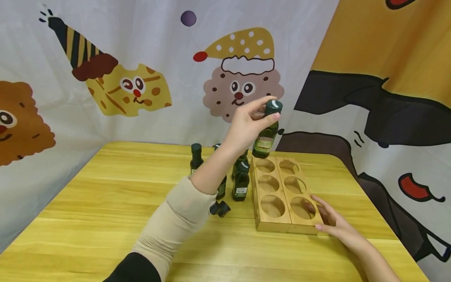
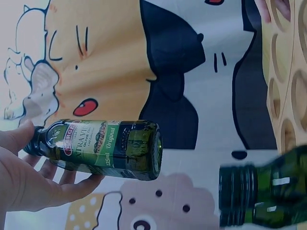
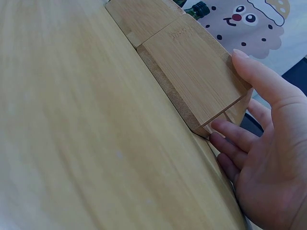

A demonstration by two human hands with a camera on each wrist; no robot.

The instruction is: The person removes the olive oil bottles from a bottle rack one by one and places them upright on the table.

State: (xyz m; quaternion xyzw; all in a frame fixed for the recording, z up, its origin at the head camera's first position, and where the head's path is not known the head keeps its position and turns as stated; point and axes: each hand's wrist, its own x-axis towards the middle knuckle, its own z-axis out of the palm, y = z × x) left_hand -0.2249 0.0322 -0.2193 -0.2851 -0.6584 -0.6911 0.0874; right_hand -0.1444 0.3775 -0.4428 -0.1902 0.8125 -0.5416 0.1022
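Observation:
My left hand (image 1: 248, 125) holds a small green glass olive oil bottle (image 1: 265, 143) by its dark cap, thumb on one side and fingers on the other. The bottle hangs slightly tilted above the far left of a wooden rack (image 1: 273, 225) with round holes. In the left wrist view the bottle's label (image 2: 88, 143) shows. At the rack's near right corner is my right hand (image 1: 336, 225), thumb against the front face and fingers along the right side. The right wrist view shows the thumb (image 3: 259, 76) on the corner of the wood and the other fingers loosely bent beside it.
Several more dark green bottles (image 1: 241, 186) stand left of the rack, some partly hidden by the left forearm. A small black object (image 1: 219, 208) lies on the wooden table (image 1: 116, 219) near them. Behind the table hangs a cloth (image 1: 158, 23) printed with cartoon figures.

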